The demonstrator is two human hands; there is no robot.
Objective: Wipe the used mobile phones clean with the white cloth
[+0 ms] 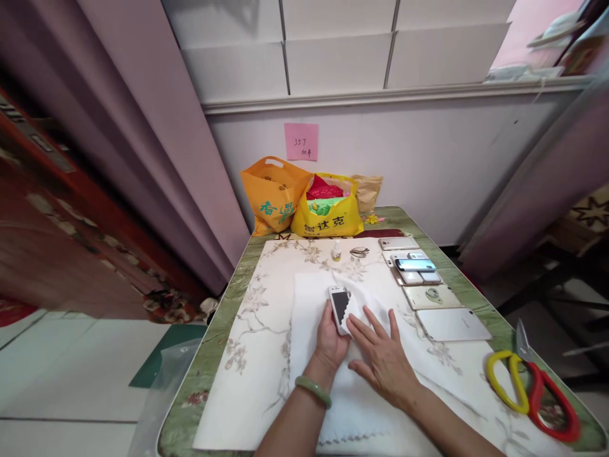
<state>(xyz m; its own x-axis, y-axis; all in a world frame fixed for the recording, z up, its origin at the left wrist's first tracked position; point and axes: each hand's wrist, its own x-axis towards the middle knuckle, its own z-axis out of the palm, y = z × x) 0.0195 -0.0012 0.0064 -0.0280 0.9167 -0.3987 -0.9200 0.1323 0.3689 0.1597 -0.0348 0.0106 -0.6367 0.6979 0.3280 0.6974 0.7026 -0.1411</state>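
My left hand (332, 336) is wrapped round a white smartphone (339, 306) with a dark screen, held tilted over the cloth. A zigzag-edged corner of the white cloth (314, 298) covers the phone's lower right part. My right hand (380, 355) lies over that corner with its fingers stretched and spread, the fingertips at the phone's right edge. The rest of the cloth is spread beneath both hands. A green bangle (313, 391) circles my left wrist. The phone's back and lower end are hidden by my left palm and the cloth.
Several phones lie at the right, among them a white one (454, 325). Large scissors (528, 381) with yellow and red handles rest near the right edge. A small bottle (336, 252) stands behind the cloth. An orange bag (273, 197) and a yellow bag (328, 219) stand at the back.
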